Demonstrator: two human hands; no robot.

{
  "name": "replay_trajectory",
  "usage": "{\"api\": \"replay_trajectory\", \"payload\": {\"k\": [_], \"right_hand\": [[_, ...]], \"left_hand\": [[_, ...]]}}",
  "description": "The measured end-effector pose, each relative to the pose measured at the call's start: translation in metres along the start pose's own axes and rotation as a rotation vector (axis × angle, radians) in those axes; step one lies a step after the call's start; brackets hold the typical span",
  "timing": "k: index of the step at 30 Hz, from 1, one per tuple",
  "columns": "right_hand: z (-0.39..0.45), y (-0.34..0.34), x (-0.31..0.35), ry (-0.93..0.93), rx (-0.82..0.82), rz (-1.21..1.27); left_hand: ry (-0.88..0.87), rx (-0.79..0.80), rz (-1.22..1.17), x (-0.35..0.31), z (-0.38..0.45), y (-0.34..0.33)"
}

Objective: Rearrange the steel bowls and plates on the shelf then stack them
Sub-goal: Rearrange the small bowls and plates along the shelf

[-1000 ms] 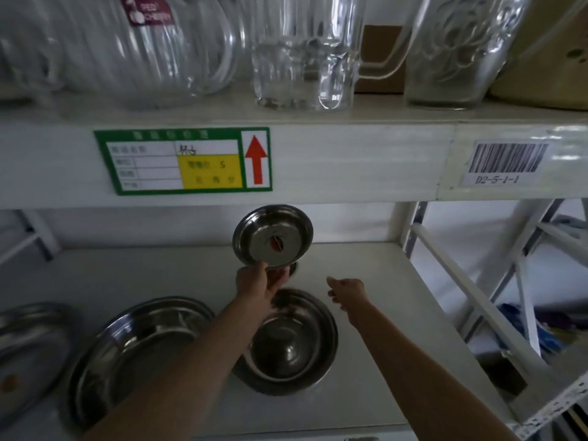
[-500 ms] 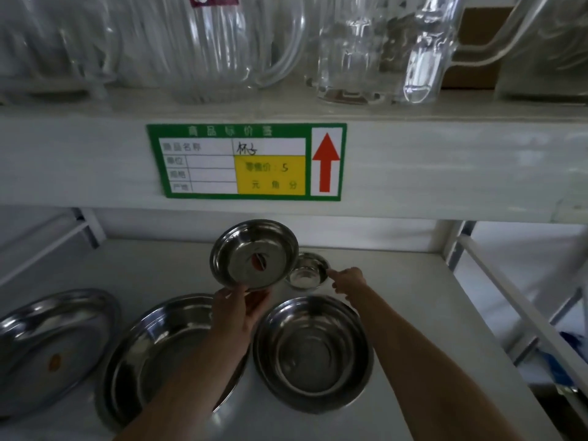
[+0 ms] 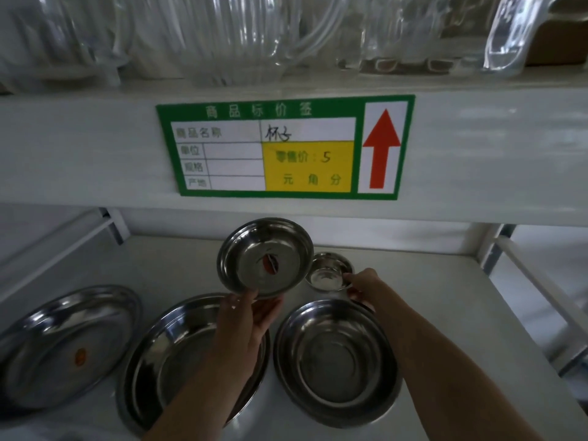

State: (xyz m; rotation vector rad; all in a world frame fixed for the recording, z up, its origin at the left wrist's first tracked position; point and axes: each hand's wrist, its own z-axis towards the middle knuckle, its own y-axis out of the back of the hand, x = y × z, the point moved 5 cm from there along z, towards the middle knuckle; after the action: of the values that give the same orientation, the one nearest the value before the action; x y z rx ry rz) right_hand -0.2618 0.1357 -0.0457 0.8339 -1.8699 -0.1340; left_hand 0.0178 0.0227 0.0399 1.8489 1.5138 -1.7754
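Note:
My left hand (image 3: 246, 326) holds a small steel plate (image 3: 265, 257) with a red sticker, tilted up on edge above the shelf. Behind it to the right stands a tiny steel bowl (image 3: 329, 272), and the fingers of my right hand (image 3: 362, 288) are pinched on its right rim. In front sits a medium steel bowl (image 3: 335, 361). A large steel plate (image 3: 178, 354) lies left of that bowl, partly under my left arm. At the far left lies a flat steel plate (image 3: 63, 342) with an orange sticker.
The white shelf board (image 3: 461, 329) has bare room on its right. The upper shelf's front beam carries a green price label (image 3: 283, 148) low overhead. Glass jugs (image 3: 222, 36) stand on that upper shelf. White frame bars (image 3: 541, 281) run along the right side.
The view has swung right and closer. My right hand has reached back and closed on the tiny bowl's rim. The left hand keeps the small plate held up.

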Motion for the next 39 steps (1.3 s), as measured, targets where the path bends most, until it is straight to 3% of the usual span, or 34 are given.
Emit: {"api": "replay_trajectory", "payload": {"k": [14,24,39], "right_hand": [[-0.008,0.013,-0.003,0.005,-0.024,0.029],[-0.024,0.059,-0.018,0.025,-0.087,0.133],[-0.078,0.141,-0.079,-0.028,-0.238,0.286]], "left_hand": [[0.016,0.022,0.010,0.000,-0.003,-0.014],[0.111,0.137,-0.113,0.013,-0.006,-0.036],[0.216,0.263,-0.042,0.064,-0.030,-0.095]]}}
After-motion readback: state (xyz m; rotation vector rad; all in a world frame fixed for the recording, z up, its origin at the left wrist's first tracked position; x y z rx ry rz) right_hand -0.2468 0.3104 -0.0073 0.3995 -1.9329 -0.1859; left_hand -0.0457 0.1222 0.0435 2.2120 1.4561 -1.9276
